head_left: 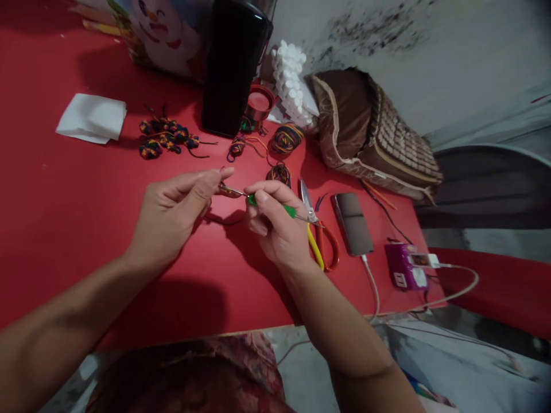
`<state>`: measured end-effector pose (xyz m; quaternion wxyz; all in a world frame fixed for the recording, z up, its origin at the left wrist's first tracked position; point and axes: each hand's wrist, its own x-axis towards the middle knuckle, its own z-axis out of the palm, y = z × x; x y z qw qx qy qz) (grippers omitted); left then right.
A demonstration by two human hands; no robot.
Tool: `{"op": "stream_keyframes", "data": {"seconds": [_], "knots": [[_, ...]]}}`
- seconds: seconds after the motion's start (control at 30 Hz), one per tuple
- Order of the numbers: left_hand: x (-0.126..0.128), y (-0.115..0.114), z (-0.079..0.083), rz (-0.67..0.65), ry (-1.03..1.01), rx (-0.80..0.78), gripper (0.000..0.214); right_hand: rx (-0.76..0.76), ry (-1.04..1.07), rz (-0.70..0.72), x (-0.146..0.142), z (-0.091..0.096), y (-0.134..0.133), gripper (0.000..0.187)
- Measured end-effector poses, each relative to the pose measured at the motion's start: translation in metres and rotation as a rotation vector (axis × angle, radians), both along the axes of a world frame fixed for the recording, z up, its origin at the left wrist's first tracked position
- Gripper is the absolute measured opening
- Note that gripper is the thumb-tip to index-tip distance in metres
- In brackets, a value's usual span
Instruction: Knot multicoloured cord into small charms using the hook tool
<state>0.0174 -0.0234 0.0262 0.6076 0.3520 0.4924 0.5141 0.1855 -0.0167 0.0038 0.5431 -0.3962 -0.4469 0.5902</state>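
Over the red table (pixel 142 304), my right hand (pixel 282 226) is closed around the green handle of a crochet hook (pixel 289 211), its metal tip pointing left. My left hand (pixel 176 212) pinches a small piece of multicoloured yarn work (pixel 224 188), mostly hidden by the fingers. The hook's tip meets the yarn at the left fingertips. A dark strand hangs below, between both hands. Beyond them lie a ball of multicoloured yarn (pixel 287 138), a looser yarn bundle (pixel 279 173), and a small wound piece (pixel 236 147). Several crocheted pieces (pixel 167 136) lie farther left.
Scissors (pixel 318 229) with yellow and orange handles lie right of my right hand. Beyond are a phone (pixel 353 223) on a white cable, a purple box-shaped adapter (pixel 407 267) and a brown bag (pixel 370 126). A black phone-like slab (pixel 232 69) stands at the back; a folded white tissue (pixel 92 117) lies left.
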Motion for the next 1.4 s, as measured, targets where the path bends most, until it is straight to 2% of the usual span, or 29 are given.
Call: {"op": "stream_keyframes", "data": {"seconds": [0.13,0.27,0.47,0.77,0.93,1.03,1.1,1.4], "knots": [[0.000,0.000,-0.003,0.025,0.039,0.082,0.036,0.030,-0.026,0.006,0.001,-0.002,-0.001,0.021],[0.000,0.002,-0.003,0.019,0.056,0.059,0.017,0.110,-0.098,-0.019,0.003,-0.005,-0.003,0.022],[-0.001,0.003,-0.004,0.022,0.034,0.070,0.014,0.171,-0.145,-0.034,0.005,-0.005,-0.005,0.020],[-0.004,0.003,0.006,-0.088,-0.019,0.044,0.030,0.243,-0.259,-0.098,0.016,0.000,-0.001,0.023],[-0.006,0.006,-0.001,-0.135,-0.107,0.075,0.031,0.516,-0.527,-0.116,0.019,0.010,-0.003,0.010],[-0.007,0.008,-0.006,-0.150,-0.171,0.053,0.029,0.680,-0.653,-0.094,0.016,0.015,-0.004,0.011],[-0.007,0.009,-0.008,-0.154,-0.191,0.023,0.029,0.737,-0.673,-0.073,0.014,0.015,-0.005,0.012],[-0.005,0.009,-0.003,-0.155,-0.245,-0.049,0.045,0.727,-0.600,-0.072,0.014,0.013,-0.004,0.019]]}}
